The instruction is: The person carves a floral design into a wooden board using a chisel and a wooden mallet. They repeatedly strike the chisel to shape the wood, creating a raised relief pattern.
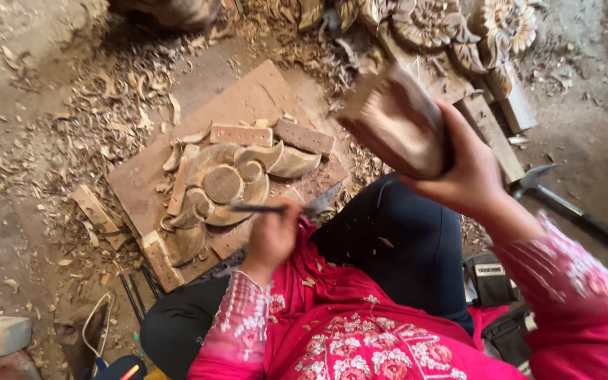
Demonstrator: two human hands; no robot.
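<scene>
At frame centre, the left hand (272, 236) pinches a chisel (265, 208) on the carved wooden panel (223, 184); the right hand (469, 172) grips a raised wooden mallet (394, 123). Strike squarely, keeping the edge seated.

The left hand (272, 236) is held low, near the lap, with its fingers (291, 211) curled tight into a closed grasp and the wrist bent slightly upward. The left forearm is covered by a pink embroidered sleeve. The right hand (469, 172) is raised higher, its fingers wrapped in a firm grip, the thumb laid along the near side. The right arm is bent, sleeved in pink.
</scene>
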